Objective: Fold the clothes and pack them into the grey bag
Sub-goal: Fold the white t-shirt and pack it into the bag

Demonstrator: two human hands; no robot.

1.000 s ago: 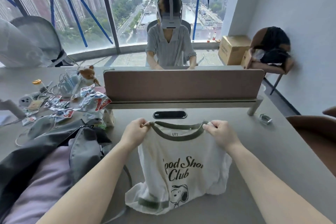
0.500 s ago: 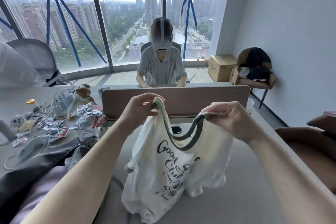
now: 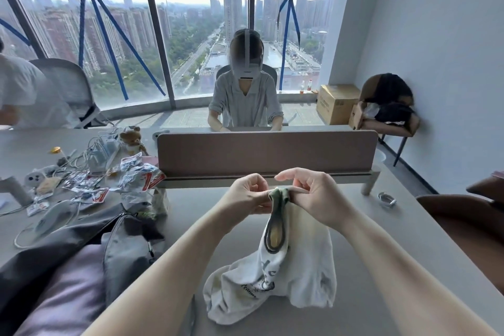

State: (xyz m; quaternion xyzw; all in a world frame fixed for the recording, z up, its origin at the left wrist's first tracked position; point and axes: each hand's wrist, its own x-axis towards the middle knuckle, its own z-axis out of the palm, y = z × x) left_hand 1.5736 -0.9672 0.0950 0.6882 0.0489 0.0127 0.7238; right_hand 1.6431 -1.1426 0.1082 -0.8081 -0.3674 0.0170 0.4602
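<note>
Here both hands meet above the grey desk (image 3: 409, 267), well in front of the brown divider panel (image 3: 266, 151). The left hand (image 3: 246, 194) and the right hand (image 3: 313, 194) each pinch the green-trimmed collar of the white T-shirt (image 3: 283, 275), pressing the two shoulder points together so the neckline hangs as a narrow loop. The shirt drapes down folded lengthwise, its lower part bunched on the desk surface between the forearms, dark printed lettering partly showing.

To the left lies the grey bag (image 3: 128, 251), open and slumped, just beside the left forearm. A lilac garment (image 3: 62, 289) lies against the bag, and dark fabric (image 3: 32, 259) spreads over it toward the desk edge. Farther left the desk carries crumpled snack wrappers (image 3: 136, 176), white cables and chargers (image 3: 101, 150), a small teddy bear (image 3: 132, 139) and a white mouse (image 3: 51, 217). A small metal clip (image 3: 386, 198) sits on the right, well apart from the shirt, near a brown chair (image 3: 463, 221).

Beyond the divider a person in a grey shirt (image 3: 245, 101) sits facing this way, wearing a headset. Behind them are tall windows crossed with blue tape (image 3: 109, 24), a cardboard box (image 3: 336, 103) and a chair piled with dark clothes (image 3: 390, 106).
</note>
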